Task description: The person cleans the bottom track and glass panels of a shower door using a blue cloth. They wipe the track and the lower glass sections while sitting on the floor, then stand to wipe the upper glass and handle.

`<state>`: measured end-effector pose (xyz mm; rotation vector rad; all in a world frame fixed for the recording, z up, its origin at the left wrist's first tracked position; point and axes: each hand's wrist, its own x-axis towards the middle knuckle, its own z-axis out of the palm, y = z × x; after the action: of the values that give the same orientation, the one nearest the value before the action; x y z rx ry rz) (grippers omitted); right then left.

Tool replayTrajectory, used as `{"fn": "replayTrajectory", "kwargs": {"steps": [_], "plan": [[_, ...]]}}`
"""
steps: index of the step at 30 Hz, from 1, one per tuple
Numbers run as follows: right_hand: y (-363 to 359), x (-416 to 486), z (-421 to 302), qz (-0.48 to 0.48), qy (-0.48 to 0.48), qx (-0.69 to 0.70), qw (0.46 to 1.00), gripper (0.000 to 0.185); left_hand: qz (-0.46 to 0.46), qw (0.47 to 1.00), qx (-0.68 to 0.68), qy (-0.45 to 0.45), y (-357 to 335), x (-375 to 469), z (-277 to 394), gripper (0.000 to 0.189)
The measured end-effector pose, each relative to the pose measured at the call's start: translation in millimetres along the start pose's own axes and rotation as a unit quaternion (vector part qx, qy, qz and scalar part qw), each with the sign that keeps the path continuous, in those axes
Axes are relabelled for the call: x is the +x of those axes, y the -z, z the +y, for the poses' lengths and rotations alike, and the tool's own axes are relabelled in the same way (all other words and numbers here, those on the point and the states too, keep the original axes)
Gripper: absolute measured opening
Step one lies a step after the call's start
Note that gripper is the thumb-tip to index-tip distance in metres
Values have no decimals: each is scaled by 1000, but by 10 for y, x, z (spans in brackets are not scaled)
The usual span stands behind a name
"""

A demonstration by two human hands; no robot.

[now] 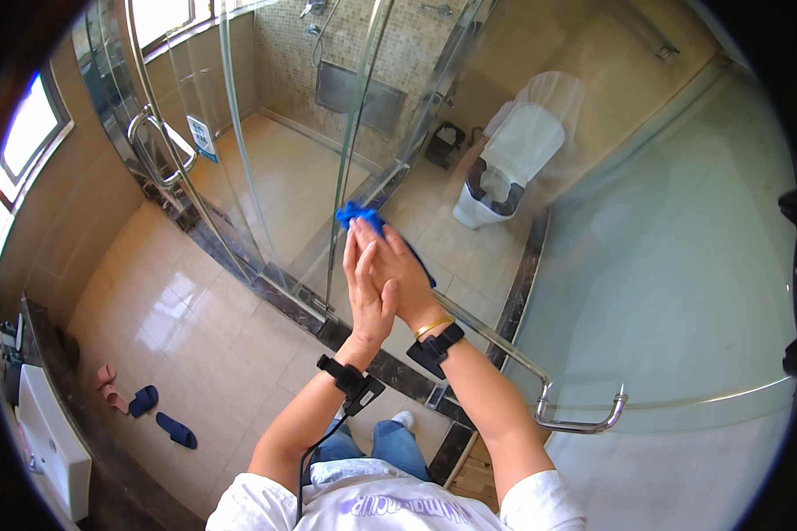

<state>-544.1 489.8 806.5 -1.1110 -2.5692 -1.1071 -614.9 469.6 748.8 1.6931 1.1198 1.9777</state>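
Note:
A blue cloth lies under the fingers of my right hand, which presses it near a glass panel of the enclosure. Part of the cloth shows along the outer side of that hand; the rest is hidden beneath it. My left hand rests against the side and back of my right hand, its fingers extended and close together. Whether my left fingers touch the cloth cannot be told. A glass door with a metal bar handle stands to the right of my right forearm.
Behind the glass are a white toilet with its lid up and a black waste bin. Another metal door handle is at upper left. Slippers lie on the tiled floor, near a white washbasin. A dark stone threshold crosses the floor.

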Motion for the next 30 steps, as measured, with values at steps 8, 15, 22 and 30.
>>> {"fn": "replayTrajectory", "kwargs": {"steps": [8, 15, 22, 30], "plan": [[-192, -1310, -105, -133, 39, 26, 990, 53, -128, 983, -41, 124, -402, -1121, 282, 77], [-25, -2129, -6, -98, -16, -71, 993, 53, -249, 962, -47, 106, -654, -1491, 808, 83], [-478, -1638, -347, -203, 24, 266, 942, 56, -158, 962, 64, 212, -400, -1480, 176, 75], [-422, -1064, -277, -112, 52, 70, 990, 57, -42, 977, 101, 184, -361, -911, 291, 67]]}}
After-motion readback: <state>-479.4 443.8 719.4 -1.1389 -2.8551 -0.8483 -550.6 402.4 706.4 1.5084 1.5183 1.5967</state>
